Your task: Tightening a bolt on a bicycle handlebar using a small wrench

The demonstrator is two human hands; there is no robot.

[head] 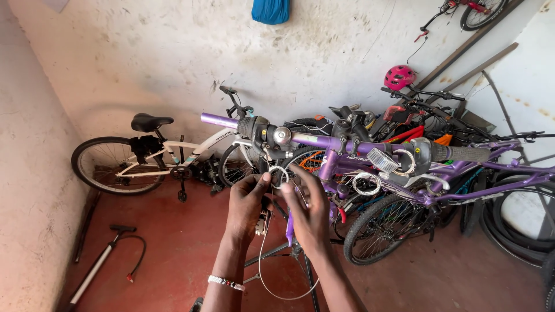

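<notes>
A person's left hand (247,202) and right hand (309,209) meet just below the purple handlebar (341,143) of a purple bicycle (404,185) in a red-floored workshop; the fingers of both are pinched together on a thin white cable (277,173), which loops up beside the silver bell (282,136) and trails down in a long slack curve between the forearms, apparently held taut at the top so it can be fed near the brake lever; what the left palm also grips, perhaps a small metal part, is too hidden to tell; a white bicycle (156,156) leans against the wall behind, a floor pump (104,260) lies at lower left, and a pink helmet (399,76) rests atop the stacked bikes.
</notes>
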